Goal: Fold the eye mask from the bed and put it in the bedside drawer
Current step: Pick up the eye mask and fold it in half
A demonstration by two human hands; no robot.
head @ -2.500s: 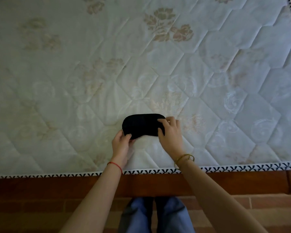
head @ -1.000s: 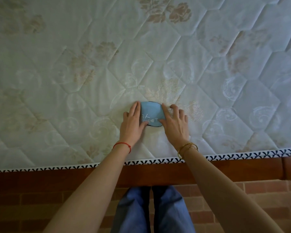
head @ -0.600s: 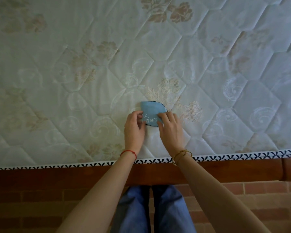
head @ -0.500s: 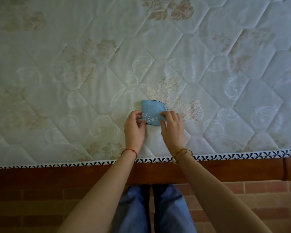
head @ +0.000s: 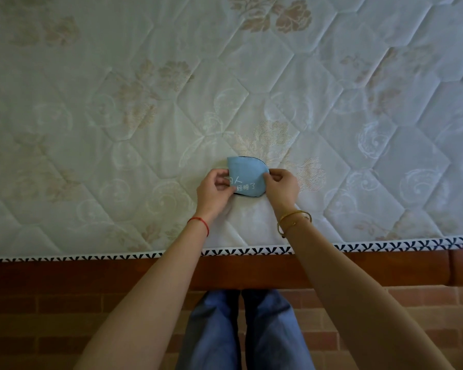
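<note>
The eye mask [head: 247, 175] lies folded in half on the quilted mattress [head: 171, 102], its light blue side with white printed characters facing up and a thin black edge showing. My left hand [head: 214, 189] pinches its left edge between thumb and fingers. On the other side, my right hand [head: 281, 185] pinches the right edge. Both hands sit close to the mattress's near border. No drawer is in view.
The mattress's patterned black-and-white trim [head: 385, 245] runs along its near edge above a dark wooden bed frame [head: 91, 273]. Below that are a brick-patterned floor [head: 385, 303] and my blue-jeaned legs [head: 241, 329].
The mask went from lying flat with its black side up to folded in half, blue side out. My hands first pressed it flat, then drew back and now pinch its two edges.
</note>
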